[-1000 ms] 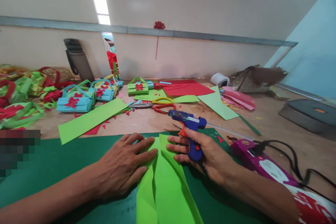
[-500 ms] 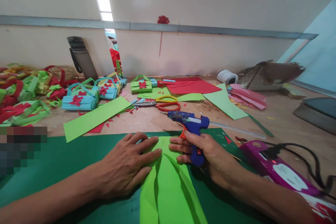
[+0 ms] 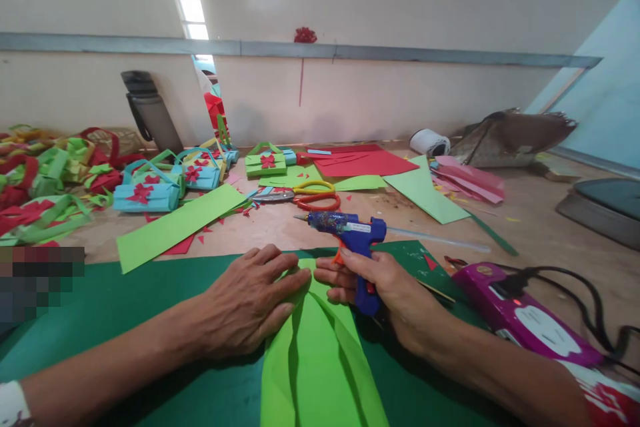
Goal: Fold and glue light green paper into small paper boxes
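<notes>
In front of me lies a light green folded paper (image 3: 325,367), its two side flaps lifting and meeting near the far end. My left hand (image 3: 250,307) rests on that end from the left, fingers stretched out and pressing the paper down. A blue hot glue gun (image 3: 361,238) is gripped in my right hand (image 3: 385,283), its nozzle pointing left above the paper's far edge. A clear glue stick (image 3: 440,238) sticks out of the gun's back. The right fingertips reach the paper's right edge. Under everything is a dark green cutting mat (image 3: 200,373).
Scissors (image 3: 315,197) with yellow and red handles lie beyond the mat. Small paper purses (image 3: 145,197) and a light green strip (image 3: 180,227) are on the left. Red sheets (image 3: 365,161) lie further back. A purple power strip (image 3: 525,320) with a black cord is at right.
The glue gun has shifted slightly left with my right hand. My left fingers have moved a little over the paper's far end.
</notes>
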`<state>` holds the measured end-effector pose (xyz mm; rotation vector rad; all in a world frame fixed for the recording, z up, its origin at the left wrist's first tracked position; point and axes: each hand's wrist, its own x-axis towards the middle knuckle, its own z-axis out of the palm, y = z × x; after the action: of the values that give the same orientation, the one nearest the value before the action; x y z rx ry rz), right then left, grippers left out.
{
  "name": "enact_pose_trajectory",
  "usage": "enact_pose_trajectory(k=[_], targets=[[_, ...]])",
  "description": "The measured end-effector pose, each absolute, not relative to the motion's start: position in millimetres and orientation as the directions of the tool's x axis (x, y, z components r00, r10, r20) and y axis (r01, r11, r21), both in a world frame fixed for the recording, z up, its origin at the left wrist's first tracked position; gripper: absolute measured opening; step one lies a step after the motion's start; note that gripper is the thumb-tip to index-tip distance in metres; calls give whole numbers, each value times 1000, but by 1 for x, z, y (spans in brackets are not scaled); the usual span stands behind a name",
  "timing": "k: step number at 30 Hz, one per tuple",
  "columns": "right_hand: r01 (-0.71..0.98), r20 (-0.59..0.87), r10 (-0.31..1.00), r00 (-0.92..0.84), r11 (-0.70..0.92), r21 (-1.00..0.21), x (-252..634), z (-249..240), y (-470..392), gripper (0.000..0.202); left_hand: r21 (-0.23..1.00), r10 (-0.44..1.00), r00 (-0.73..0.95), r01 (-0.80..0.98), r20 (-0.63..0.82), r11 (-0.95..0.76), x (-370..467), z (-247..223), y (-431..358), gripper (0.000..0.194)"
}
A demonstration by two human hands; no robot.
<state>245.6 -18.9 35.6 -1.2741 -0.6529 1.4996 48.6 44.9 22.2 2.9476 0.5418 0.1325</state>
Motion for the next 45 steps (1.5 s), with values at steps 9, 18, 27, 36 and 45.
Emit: enact_pose_trajectory(k=[9,18,27,36,45], targets=[[-390,-373,925,72,-318,-864,247,34,-18,20,130,354,932,344,71,-930,58,20,49,28],[-421,-356,930,93,-288,-860,248,30,-17,24,71,386,921,381,61,-922,66,18,48,29],[-440,-328,941,88,-259,-860,249,30,-15,25,53,382,922,379,64,-924,65,18,47,32],[-406,-314,935,162,-227,-885,250,33,-14,24,58,371,924,367,89,-929,62,14,48,36],[-390,-290,946,144,-215,-895,251,28,-15,27,40,362,931,360,53,-932,67,23,44,34]])
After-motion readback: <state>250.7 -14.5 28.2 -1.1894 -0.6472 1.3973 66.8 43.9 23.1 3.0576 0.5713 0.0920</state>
